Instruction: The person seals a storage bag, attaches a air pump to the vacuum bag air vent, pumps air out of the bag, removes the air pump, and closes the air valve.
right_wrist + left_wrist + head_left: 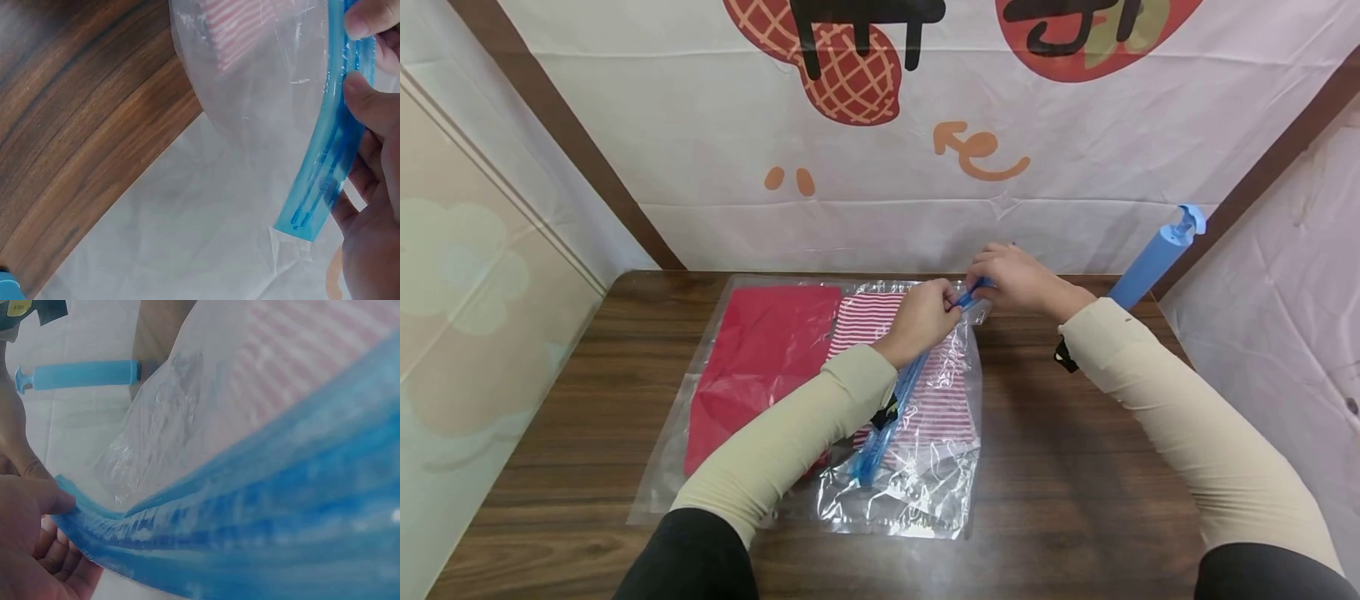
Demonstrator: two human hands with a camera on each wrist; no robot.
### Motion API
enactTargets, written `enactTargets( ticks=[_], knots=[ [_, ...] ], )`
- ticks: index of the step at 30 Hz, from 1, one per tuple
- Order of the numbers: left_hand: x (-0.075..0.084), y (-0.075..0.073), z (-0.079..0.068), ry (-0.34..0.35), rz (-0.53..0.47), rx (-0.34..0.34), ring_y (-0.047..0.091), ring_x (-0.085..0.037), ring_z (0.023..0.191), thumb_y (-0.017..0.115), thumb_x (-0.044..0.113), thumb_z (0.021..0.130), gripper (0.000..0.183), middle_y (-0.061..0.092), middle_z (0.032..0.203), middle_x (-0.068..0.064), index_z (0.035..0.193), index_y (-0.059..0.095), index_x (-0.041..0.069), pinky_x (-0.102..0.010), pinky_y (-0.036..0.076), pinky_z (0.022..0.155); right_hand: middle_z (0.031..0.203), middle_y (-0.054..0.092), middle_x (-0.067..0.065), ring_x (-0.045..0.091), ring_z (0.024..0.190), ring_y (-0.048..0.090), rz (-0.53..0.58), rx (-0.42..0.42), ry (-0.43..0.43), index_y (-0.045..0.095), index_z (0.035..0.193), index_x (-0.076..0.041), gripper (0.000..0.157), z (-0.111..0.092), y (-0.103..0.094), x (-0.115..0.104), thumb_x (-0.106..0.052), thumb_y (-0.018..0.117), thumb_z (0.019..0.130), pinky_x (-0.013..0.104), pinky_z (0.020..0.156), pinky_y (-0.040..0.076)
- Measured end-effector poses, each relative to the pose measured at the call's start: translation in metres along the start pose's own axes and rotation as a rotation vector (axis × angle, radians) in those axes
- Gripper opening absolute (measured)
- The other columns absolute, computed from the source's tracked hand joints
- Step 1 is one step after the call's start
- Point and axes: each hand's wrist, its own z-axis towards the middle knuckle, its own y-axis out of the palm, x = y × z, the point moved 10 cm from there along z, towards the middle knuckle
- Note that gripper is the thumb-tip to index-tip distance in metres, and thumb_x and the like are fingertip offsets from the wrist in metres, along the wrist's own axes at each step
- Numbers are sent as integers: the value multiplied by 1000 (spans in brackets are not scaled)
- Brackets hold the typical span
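A clear plastic storage bag (917, 500) with a blue zip strip (898, 400) lies on the table, its far right corner lifted. Inside it are a red folded cloth (760, 367) and a red-and-white striped cloth (940, 400). Near that corner my left hand (921, 321) pinches the zip strip between thumb and fingers. Just to its right, my right hand (1018, 279) grips the strip's end the same way. In the right wrist view, the thumb of my right hand (378, 144) presses on the strip (319, 162), close to my left fingertips (362, 22).
A blue hand pump (1150, 262) is at the far right, partly behind my right sleeve. The brown wooden table (1045, 483) ends at a printed cloth backdrop (880, 167). Cloth walls (1285, 317) stand on both sides.
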Motion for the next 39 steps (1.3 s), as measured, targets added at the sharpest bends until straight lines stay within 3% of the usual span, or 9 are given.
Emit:
enactTargets(
  ticks=[13, 17, 23, 29, 39],
  knots=[
    [5, -2, 3, 25, 43, 41, 63, -16, 74, 72, 13, 94, 8, 69, 80, -3, 89, 70, 7, -29, 51, 69, 95, 71, 10, 31, 96, 56, -33, 38, 8, 73, 91, -5, 7, 3, 2, -6, 1, 76, 87, 49, 86, 46],
    [1, -1, 3, 5, 50, 31, 64, -17, 77, 72, 13, 95, 7, 69, 84, -3, 91, 69, 8, -31, 52, 73, 94, 72, 7, 30, 96, 56, -33, 12, 24, 74, 92, -7, 6, 4, 3, -3, -2, 76, 89, 49, 85, 44],
    [-1, 3, 5, -25, 48, -16, 59, -15, 74, 69, 14, 96, 7, 66, 83, -2, 93, 67, 8, -29, 49, 68, 91, 73, 3, 29, 93, 56, 19, -23, 57, 75, 92, -9, 12, 4, -5, 2, -1, 79, 85, 51, 84, 43],
    [5, 1, 7, 0, -1, 13, 63, -16, 78, 70, 11, 95, 6, 70, 87, -5, 94, 70, 5, -28, 51, 71, 89, 73, 2, 28, 90, 55, 5, -17, 39, 74, 89, -11, 12, 4, -5, 2, -1, 79, 85, 49, 79, 44],
    [9, 2, 10, 9, 91, 30, 65, -19, 81, 69, 16, 98, 12, 70, 86, -4, 90, 68, 7, -34, 53, 75, 88, 72, 6, 29, 91, 56, -37, -31, 26, 74, 89, -5, 10, 6, -5, 0, 4, 77, 85, 47, 82, 48]
  ],
)
